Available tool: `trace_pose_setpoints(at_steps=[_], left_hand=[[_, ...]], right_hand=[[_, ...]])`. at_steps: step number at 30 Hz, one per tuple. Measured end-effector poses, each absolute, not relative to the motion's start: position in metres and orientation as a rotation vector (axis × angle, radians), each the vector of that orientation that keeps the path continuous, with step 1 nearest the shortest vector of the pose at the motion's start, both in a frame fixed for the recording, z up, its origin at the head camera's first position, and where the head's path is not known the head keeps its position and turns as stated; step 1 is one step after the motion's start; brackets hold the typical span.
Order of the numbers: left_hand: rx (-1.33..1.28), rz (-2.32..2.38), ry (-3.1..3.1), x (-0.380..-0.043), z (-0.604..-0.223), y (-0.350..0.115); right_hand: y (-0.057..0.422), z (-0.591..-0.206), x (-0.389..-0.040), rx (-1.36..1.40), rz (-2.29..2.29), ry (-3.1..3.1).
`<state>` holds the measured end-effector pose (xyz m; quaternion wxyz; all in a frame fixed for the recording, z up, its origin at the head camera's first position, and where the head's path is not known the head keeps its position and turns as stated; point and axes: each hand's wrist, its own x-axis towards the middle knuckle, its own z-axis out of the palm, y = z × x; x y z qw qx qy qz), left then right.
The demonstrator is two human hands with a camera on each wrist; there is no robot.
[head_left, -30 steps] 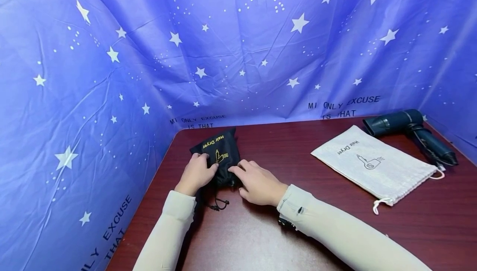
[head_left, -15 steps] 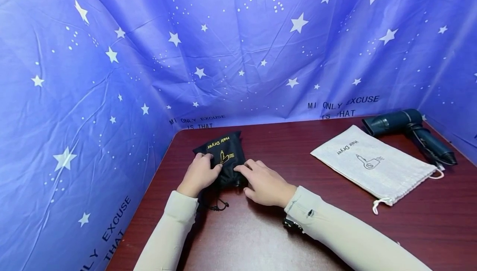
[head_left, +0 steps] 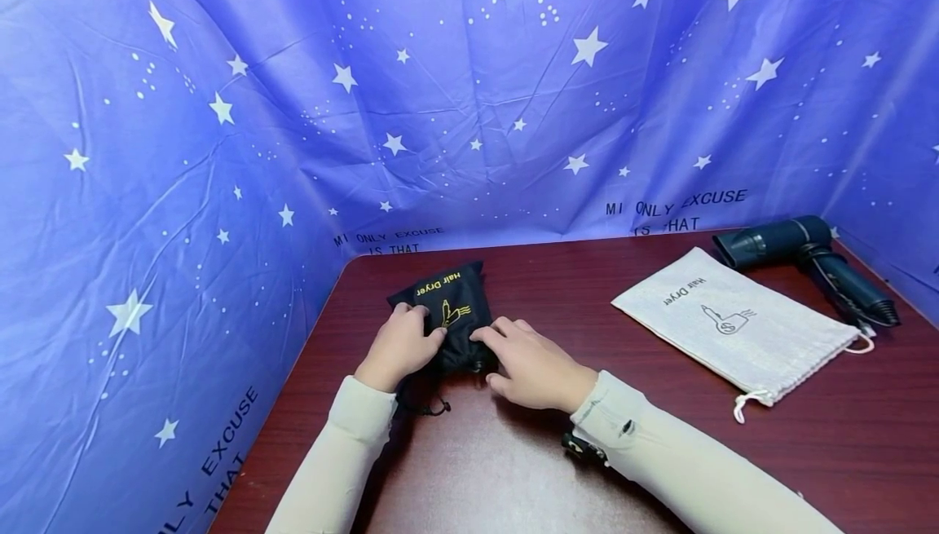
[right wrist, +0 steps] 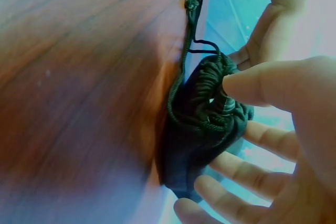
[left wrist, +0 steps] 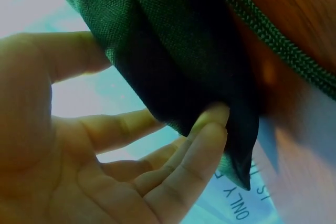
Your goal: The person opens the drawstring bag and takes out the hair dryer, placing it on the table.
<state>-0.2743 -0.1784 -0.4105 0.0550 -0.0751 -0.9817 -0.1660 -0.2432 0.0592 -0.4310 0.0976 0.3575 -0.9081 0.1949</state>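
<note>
A black drawstring bag (head_left: 464,338) with yellow "Hair Dryer" print lies on the table, its gathered mouth toward me. At its left side, my left hand (head_left: 399,346) grips it with the thumb on top. The left wrist view shows fingers bent around the dark cloth. My right hand (head_left: 543,367) holds the right side near the mouth. Seen from the right wrist, the thumb touches the cinched opening while the other fingers spread along the side. A cord (right wrist: 181,72) hangs loose from the mouth. What the bag contains is hidden.
To the right lies a flat white drawstring pouch (head_left: 715,326) with a hair dryer printed on it. Behind its right end rests a dark hair dryer (head_left: 781,242), its handle angled toward me. A blue star-patterned curtain (head_left: 469,110) rises behind the reddish-brown table (head_left: 572,281).
The black bag has shifted a little to the right and slightly toward me, with both hands moving along with it. The white pouch and hair dryer have stayed put.
</note>
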Motion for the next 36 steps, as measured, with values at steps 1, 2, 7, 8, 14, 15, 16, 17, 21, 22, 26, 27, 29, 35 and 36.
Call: trace_pose_setpoints(at_steps=[1,2,7,8,14,15,16,17,21,22,26,27,29,35,36], left_hand=[[-0.233,-0.497,-2.984,-0.273,-0.410,-0.177],[-0.237,-0.490,-2.987,-0.273,-0.409,-0.177],[-0.248,-0.463,-3.007,-0.271,-0.408,-0.173],[-0.251,-0.457,-3.012,-0.271,-0.408,-0.172],[-0.258,-0.435,-3.037,-0.270,-0.406,-0.167],[-0.261,-0.433,-3.039,-0.270,-0.406,-0.165],[-0.267,-0.431,-3.041,-0.270,-0.405,-0.164],[-0.273,-0.430,-3.044,-0.269,-0.405,-0.163],[-0.302,-0.413,-3.055,-0.269,-0.404,-0.158],[-0.307,-0.410,-3.057,-0.269,-0.404,-0.157],[-0.325,-0.394,-3.074,-0.269,-0.405,-0.153],[-0.329,-0.393,-3.077,-0.269,-0.405,-0.152],[-0.342,-0.392,-3.084,-0.268,-0.405,-0.149],[-0.387,-0.389,-3.081,-0.269,-0.405,-0.142],[-0.395,-0.391,-3.079,-0.269,-0.404,-0.140]], right_hand=[[0.060,-0.430,-0.243,1.057,0.582,-2.693],[0.061,-0.430,-0.242,1.057,0.588,-2.695],[0.065,-0.427,-0.240,1.057,0.598,-2.711],[0.066,-0.427,-0.240,1.058,0.600,-2.714],[0.071,-0.422,-0.237,1.055,0.627,-2.746],[0.072,-0.421,-0.236,1.054,0.632,-2.754],[0.073,-0.419,-0.236,1.053,0.636,-2.763],[0.074,-0.418,-0.235,1.055,0.643,-2.771],[0.078,-0.412,-0.233,1.064,0.658,-2.804],[0.079,-0.411,-0.233,1.067,0.658,-2.812],[0.083,-0.408,-0.233,1.075,0.638,-2.841],[0.084,-0.407,-0.233,1.075,0.636,-2.849],[0.086,-0.406,-0.233,1.072,0.642,-2.869],[0.092,-0.399,-0.233,1.047,0.616,-2.935],[0.093,-0.398,-0.234,1.041,0.602,-2.946]])
